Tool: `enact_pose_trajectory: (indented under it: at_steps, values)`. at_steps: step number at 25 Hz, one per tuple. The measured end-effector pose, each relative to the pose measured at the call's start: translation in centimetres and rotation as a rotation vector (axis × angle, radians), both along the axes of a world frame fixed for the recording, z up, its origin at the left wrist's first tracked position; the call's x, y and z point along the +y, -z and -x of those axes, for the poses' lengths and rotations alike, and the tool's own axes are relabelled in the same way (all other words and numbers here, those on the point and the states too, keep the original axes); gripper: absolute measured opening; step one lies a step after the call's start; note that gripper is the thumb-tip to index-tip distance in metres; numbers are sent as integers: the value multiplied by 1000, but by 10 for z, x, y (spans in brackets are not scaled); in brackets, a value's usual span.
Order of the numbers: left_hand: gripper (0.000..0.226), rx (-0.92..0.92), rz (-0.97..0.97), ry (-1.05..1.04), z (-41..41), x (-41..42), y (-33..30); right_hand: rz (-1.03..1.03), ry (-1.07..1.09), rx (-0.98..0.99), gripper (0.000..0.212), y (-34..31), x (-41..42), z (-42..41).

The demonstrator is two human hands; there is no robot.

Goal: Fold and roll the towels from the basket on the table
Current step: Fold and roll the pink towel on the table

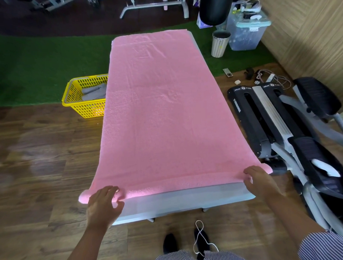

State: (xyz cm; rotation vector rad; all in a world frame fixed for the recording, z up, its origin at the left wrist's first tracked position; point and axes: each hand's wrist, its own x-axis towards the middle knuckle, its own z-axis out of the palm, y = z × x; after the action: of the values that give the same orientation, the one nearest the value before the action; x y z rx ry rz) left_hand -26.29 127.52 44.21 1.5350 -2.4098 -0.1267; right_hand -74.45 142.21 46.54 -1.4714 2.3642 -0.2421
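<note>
On the table (188, 197) a pink towel (162, 110) is spread flat along nearly the whole length, from the far end to a narrow roll begun at the near edge. A bare strip of white tabletop is left uncovered at the near end. The roll's left end is gripped by the left hand (103, 202), fingers curled over the top and thumb tucked beneath. The right end is held by the right hand (258, 178), fingers bent down over the roll. Both roll ends are seen to overhang the table sides slightly. A yellow basket (76, 102) is set on the floor at the table's left side, touching or just beside it, with grey towels (94, 92) inside. A step machine (273, 122) is seen on the floor to the right.
</note>
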Motion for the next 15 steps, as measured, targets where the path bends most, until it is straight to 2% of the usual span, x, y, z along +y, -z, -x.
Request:
enact_pose_trajectory:
  at_steps: [3, 9, 13, 15]
  values:
    - [42, -13, 4, -12, -2, 0, 3, -60, 10, -71, 41, -1, 0, 1]
    - [36, -82, 37, -70, -4, 8, -3, -49, -130, 46, 18, 3, 1, 9]
    - [31, -8, 72, -63, -4, 2, -1, 32, -160, 119, 26, 2, -6, 9]
    - [27, 46, 100, -30, 1, 1, 0, 51, -107, 82, 28, 2, -10, 8]
